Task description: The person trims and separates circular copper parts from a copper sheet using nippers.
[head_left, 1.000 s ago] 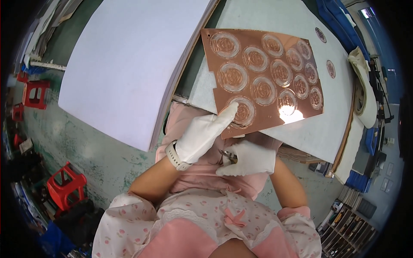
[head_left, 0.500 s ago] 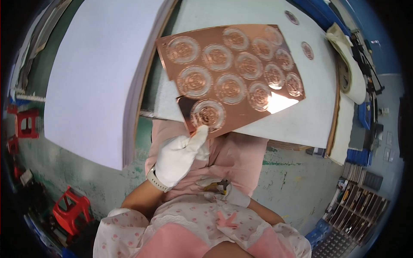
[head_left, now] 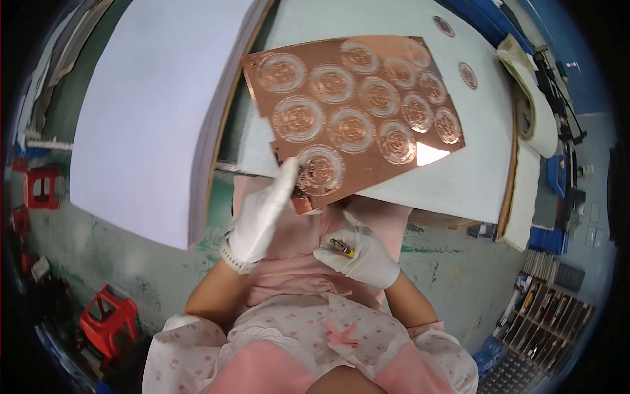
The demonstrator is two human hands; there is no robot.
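A shiny copper sheet (head_left: 367,180) with rows of round embossed medallions lies tilted on the white-topped table, its near corner jutting past the edge over my lap. My white-gloved left hand (head_left: 259,213) grips that near-left corner, the straightened fingers along its edge. Beneath the corner a bit of white shows, perhaps more of the glove. Just below the sheet, my right hand (head_left: 364,256), gloved too, is closed around small pliers (head_left: 342,247) with a yellow handle; the palm hides most of the tool.
Two loose round copper pieces, one at the far edge (head_left: 443,26) and one nearer (head_left: 468,75), lie on the white tabletop (head_left: 453,184). A thick stack of white sheets (head_left: 141,131) stands at left. Red stools (head_left: 109,322) are on the floor; a slotted rack (head_left: 545,322) is at lower right.
My left hand has shifted from the sheet's near medallion to its left edge, fingers straighter. My right hand has risen from my lap toward the sheet with the pliers.
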